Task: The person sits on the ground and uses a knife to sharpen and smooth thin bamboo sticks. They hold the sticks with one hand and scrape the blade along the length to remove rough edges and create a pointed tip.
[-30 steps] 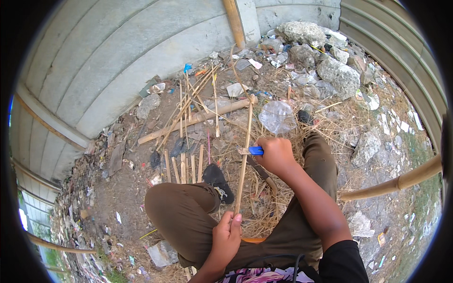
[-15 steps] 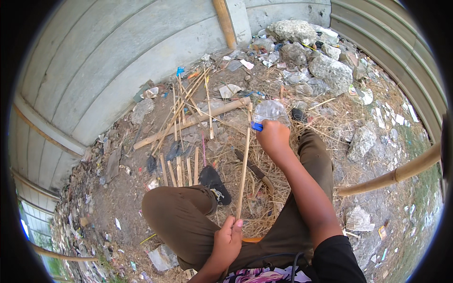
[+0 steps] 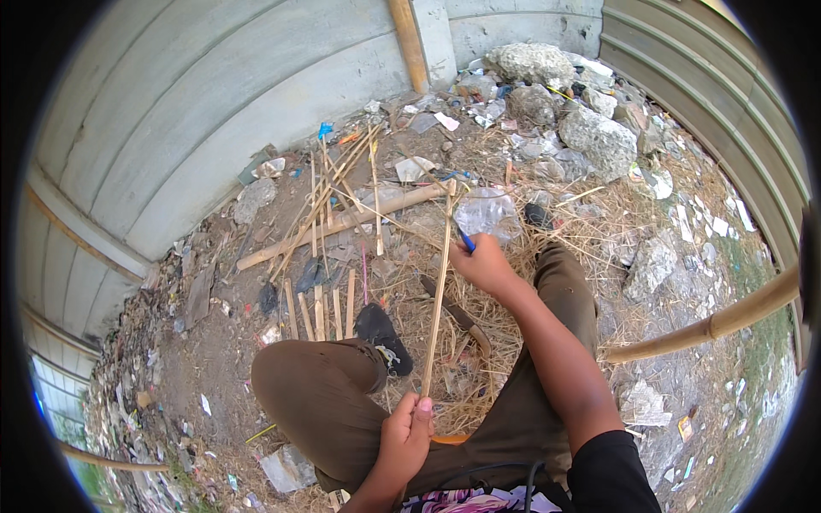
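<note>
Between the two bent knees, in the head view, a long pale bamboo strip (image 3: 439,299) runs away from the body, its far end tipped slightly to the right. The left hand (image 3: 405,434) is clamped round the near end, thumb on top. The right hand (image 3: 483,263) is closed in a fist on a blue-handled knife (image 3: 466,243), just to the right of the strip's far half. The thin, dark blade points up and leftward from the fist, at a slant to the strip's long axis; whether its edge touches the wood cannot be told. The right hand is nearer the far end, the left has the near one.

Strip: narrow, straight, straw-yellow, fine lines along its length. Its far tip overlaps the end of a thick bamboo pole (image 3: 359,218) lying crosswise on the ground; contact there is unclear.

About the hands: a dark curved blade with a wooden handle (image 3: 457,314) lies on dry straw, right of the strip. Short flat slats (image 3: 337,314) lie in a row beyond the left knee, near a black shoe (image 3: 382,338). Clear crumpled plastic (image 3: 487,212) sits beyond the right hand.
</note>
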{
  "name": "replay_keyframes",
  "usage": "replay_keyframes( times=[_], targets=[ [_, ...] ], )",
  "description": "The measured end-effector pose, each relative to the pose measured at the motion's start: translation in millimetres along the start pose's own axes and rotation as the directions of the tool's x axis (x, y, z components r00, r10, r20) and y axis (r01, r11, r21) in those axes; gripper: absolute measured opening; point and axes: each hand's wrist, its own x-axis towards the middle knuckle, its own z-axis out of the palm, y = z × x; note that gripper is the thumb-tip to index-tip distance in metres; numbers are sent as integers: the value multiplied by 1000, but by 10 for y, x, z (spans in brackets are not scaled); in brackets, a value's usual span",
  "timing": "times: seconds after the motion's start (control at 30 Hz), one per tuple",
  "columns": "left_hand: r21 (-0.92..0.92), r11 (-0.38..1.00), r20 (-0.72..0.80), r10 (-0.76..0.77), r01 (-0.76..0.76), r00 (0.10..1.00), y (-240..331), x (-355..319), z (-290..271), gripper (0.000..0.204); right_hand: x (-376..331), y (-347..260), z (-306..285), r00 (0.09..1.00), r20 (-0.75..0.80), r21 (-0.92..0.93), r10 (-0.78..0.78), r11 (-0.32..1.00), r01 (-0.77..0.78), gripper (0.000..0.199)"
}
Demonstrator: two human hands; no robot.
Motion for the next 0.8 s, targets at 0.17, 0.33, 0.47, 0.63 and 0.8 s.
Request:
replay_keyframes(
  times=[0.17, 0.33, 0.47, 0.63, 0.8],
  targets=[
    [-294, 947, 60, -117, 130, 991, 171, 1, -94, 31, -481, -259, 392, 887, -136, -281, -442, 875, 393, 30],
    [-312, 942, 94, -99, 124, 991, 196, -18, -113, 32, -597, -274, 494, 750, -113, -362, -652, 729, 580, 19],
    [-390, 891, 249, -142, 233, 958, 204, -49, -154, 33, -543, -291, 414, 724, -105, -448, -682, 682, 578, 16],
    [-250, 955, 207, -107, 158, 973, 130, -61, -85, 32, -327, -218, 244, 857, -189, -514, -479, 792, 329, 11],
    [25, 999, 177, 20, -25, 984, -102, -62, 2, 33, 90, -160, -112, 912, -347, -620, -217, 783, -49, 18]
  ],
)
